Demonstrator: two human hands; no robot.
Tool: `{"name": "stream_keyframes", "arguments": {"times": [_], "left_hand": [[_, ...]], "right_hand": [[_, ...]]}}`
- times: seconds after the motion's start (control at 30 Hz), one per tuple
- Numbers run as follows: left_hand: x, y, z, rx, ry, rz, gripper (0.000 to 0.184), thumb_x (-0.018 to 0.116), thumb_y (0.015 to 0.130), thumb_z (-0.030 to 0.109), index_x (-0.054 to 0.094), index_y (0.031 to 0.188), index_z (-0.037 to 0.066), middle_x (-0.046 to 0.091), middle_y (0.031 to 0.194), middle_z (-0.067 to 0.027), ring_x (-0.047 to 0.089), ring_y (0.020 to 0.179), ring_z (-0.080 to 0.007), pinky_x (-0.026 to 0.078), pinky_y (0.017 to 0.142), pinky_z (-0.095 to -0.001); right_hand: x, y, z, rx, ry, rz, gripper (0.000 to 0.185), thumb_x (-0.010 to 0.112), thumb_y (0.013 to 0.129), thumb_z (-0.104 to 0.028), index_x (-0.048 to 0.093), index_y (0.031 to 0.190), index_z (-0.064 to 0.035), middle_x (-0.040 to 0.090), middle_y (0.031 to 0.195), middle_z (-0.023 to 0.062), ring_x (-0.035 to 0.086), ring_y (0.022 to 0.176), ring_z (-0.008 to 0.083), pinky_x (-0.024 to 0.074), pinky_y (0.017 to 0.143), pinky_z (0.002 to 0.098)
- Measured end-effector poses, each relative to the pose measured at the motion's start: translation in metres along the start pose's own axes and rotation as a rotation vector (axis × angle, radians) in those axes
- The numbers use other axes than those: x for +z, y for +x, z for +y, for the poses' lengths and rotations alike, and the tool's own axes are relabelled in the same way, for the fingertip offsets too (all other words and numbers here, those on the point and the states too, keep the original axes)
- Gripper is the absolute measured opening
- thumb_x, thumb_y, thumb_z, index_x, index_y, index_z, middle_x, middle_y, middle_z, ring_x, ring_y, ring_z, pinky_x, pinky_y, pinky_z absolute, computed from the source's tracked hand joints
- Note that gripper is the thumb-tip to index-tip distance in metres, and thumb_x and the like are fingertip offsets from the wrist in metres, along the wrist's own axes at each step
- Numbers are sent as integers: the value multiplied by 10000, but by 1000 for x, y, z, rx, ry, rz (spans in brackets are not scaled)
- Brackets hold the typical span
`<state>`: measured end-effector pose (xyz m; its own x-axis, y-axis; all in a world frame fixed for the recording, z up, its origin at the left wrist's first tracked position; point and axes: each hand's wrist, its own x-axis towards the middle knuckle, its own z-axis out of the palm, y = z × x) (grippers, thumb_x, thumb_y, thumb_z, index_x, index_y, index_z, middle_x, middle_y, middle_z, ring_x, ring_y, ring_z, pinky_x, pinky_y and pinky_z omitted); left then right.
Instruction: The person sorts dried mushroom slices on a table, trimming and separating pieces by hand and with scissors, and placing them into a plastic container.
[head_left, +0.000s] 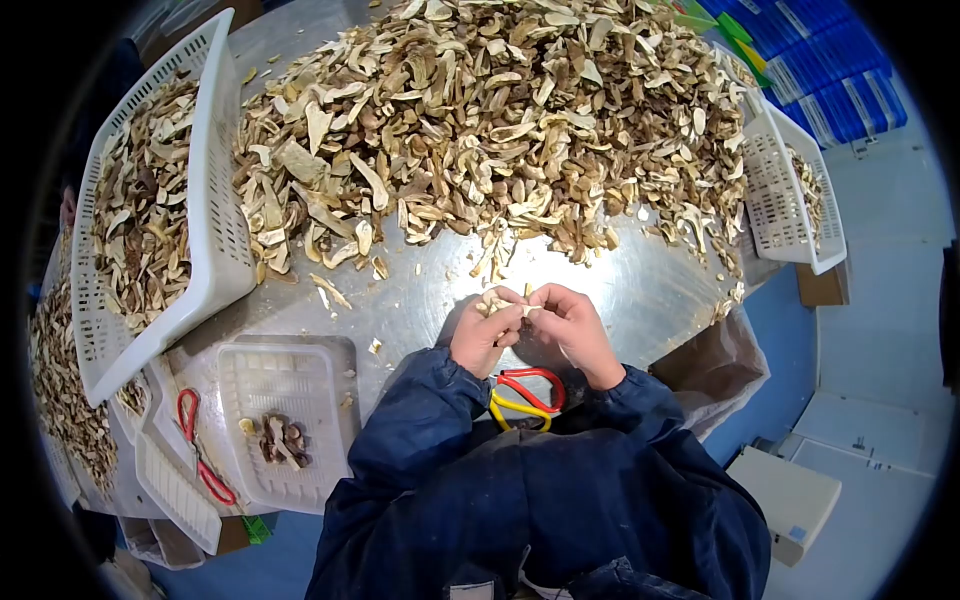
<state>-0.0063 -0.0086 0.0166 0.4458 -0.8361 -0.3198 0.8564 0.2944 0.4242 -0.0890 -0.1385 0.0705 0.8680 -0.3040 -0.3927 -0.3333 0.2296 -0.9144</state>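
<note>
Close together over the steel table's near edge, my left hand [482,332] and my right hand [578,335] pinch a pale dried mushroom slice [528,311] between them. The fingers cover part of the slice. A large heap of dried mushroom slices [480,130] spreads over the table beyond my hands. Just below my hands, by my body, lie a red handle [545,374] and a yellow handle [519,412], apparently of scissors; their blades are hidden.
To the left are a large white basket [222,190] of slices, a shallow plastic tray [240,400] with darker pieces, and red-handled scissors [211,482]. Another white basket [775,200] stands at the right. Below the right edge is a lined bin [735,365].
</note>
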Motion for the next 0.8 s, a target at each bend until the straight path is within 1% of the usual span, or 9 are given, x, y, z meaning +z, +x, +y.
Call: {"name": "stream_keyframes", "arguments": {"times": [0.07,0.17,0.27,0.37,0.47,0.57,0.67,0.77,0.8], "left_hand": [[-2,0,1,-25,-36,-34,68,569,862,44,545,925,35,495,729,11,399,571,-40,293,477,-190],[-2,0,1,-53,-62,-72,72,566,856,33,541,924,26,501,730,7,396,560,-41,296,475,-190],[-4,1,-1,-62,-89,-82,83,570,848,28,540,925,23,513,739,-4,396,555,-43,299,476,-188],[-2,-1,1,-55,-47,-74,90,576,843,30,539,924,24,521,744,-14,399,559,-47,301,479,-186],[-5,1,-2,-20,29,-102,67,577,854,80,549,910,54,527,755,-9,398,565,-52,294,483,-193],[-2,-1,-2,-27,-20,-85,63,581,851,80,547,897,56,534,753,-23,405,571,-58,300,480,-198],[-14,3,3,-4,-153,-295,83,553,855,41,538,936,38,547,822,-43,468,644,-79,365,532,-201],[7,-2,8,137,-23,-122,104,565,853,66,542,953,50,542,858,-38,512,754,-97,411,611,-216],[11,-4,9,92,43,-94,122,571,853,84,542,969,57,541,900,-35,526,853,-112,430,683,-227]], "right_hand": [[-3,0,0,36,49,-38,52,591,855,-84,576,865,-34,564,727,-22,488,596,31,374,540,169],[-7,-2,1,34,17,-64,57,598,853,-100,576,863,-48,526,705,-44,473,607,22,369,541,172],[-8,-3,-2,53,-9,-78,79,611,853,-119,583,874,-49,537,709,-44,480,612,23,372,549,172],[-12,-1,-1,49,6,-129,90,619,852,-131,589,875,-49,547,709,-45,485,616,23,371,546,169],[-16,0,-8,46,-94,-153,98,616,855,-137,602,884,-45,555,706,-43,488,616,24,370,541,168],[-14,-3,-15,63,-45,-174,91,611,864,-127,610,868,-36,600,748,-10,521,634,35,405,564,167],[-28,1,-15,135,-35,-245,122,615,860,-135,634,879,-16,625,763,8,546,647,57,431,583,201],[-30,17,-14,-226,-561,28,161,609,843,-145,647,899,1,641,755,48,556,624,110,438,571,267],[-33,28,-8,-427,-721,117,199,621,812,-120,634,982,-17,636,776,79,605,694,185,458,618,312]]}}
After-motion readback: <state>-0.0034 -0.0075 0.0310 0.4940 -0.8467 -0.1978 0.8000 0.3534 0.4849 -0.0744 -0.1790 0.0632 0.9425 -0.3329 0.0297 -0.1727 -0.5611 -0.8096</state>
